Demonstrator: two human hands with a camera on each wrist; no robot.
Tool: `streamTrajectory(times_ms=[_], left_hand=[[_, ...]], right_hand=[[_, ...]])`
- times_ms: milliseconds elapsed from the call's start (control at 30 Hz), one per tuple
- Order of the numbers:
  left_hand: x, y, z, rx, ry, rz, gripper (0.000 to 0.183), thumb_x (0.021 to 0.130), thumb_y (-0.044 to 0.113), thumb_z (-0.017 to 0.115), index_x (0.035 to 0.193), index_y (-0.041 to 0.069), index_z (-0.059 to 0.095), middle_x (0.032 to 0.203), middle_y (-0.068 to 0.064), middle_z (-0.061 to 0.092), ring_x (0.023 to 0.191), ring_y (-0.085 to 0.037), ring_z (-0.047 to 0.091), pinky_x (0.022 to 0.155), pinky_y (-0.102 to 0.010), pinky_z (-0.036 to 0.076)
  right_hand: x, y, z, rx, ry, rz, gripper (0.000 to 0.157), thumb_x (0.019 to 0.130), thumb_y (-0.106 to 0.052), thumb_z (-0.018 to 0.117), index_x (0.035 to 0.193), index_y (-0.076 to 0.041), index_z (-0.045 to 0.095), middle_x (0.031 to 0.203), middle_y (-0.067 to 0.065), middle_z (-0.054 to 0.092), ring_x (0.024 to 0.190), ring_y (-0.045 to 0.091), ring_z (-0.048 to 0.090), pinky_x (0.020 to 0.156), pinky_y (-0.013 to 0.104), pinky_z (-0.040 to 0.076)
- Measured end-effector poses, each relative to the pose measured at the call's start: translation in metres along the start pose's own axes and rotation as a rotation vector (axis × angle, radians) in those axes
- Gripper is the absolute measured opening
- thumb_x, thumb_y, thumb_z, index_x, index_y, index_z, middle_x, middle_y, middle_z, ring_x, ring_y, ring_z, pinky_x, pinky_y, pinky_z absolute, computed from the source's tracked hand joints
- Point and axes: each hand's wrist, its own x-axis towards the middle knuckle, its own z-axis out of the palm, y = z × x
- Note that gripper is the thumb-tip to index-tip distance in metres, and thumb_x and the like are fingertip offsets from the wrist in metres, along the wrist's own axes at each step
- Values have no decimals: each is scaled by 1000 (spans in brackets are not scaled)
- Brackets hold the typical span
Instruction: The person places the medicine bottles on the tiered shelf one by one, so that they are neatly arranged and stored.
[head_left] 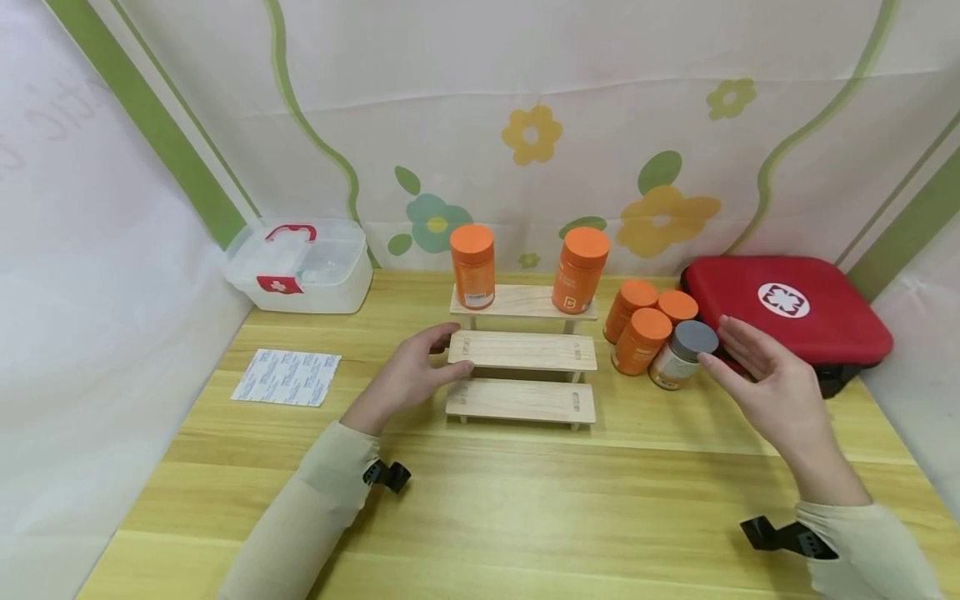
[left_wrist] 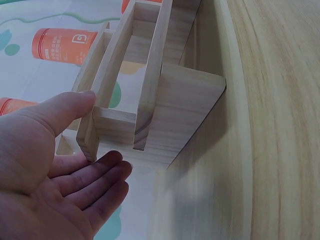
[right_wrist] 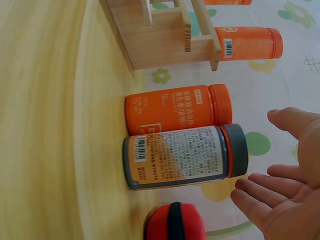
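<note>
A three-step wooden stand (head_left: 522, 351) sits mid-table. My left hand (head_left: 408, 371) pinches the left end of its middle step, thumb at the front edge and index finger behind. The left wrist view shows that thumb (left_wrist: 80, 102) against the plank, the other fingers extended below. Two orange bottles (head_left: 581, 271) stand upright on the top step, one at each end. To the stand's right, three more orange bottles (head_left: 641, 342) cluster with a grey-capped bottle (head_left: 674, 357). My right hand (head_left: 776, 387) is beside that cap, fingers spread and holding nothing; a gap shows in the right wrist view.
A red first-aid case (head_left: 795, 304) lies at the back right, close behind the bottle cluster. At the back left stands a clear plastic box (head_left: 315, 279) with a red handle. A printed white packet (head_left: 287, 377) lies flat on the left of the table.
</note>
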Motion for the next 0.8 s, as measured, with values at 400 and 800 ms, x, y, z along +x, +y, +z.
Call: streamTrajectory(times_ms=[400, 800], left_hand=[[0, -1, 0, 1, 0, -3, 78, 99, 42, 79, 163, 12, 46, 162, -14, 55, 146, -38, 56, 121, -56, 49], [0, -1, 0, 8, 3, 10, 79, 99, 42, 80, 163, 11, 46, 160, -15, 57, 145, -38, 57, 121, -56, 49]], right_hand=[[10, 20, 14, 71, -63, 58, 81, 102, -35, 77, 168, -8, 38, 165, 28, 45, 150, 29, 54, 91, -4, 46], [15, 28, 22, 150, -43, 47, 77, 101, -28, 79, 162, 3, 44, 157, 37, 51, 111, -22, 54, 88, -1, 49]])
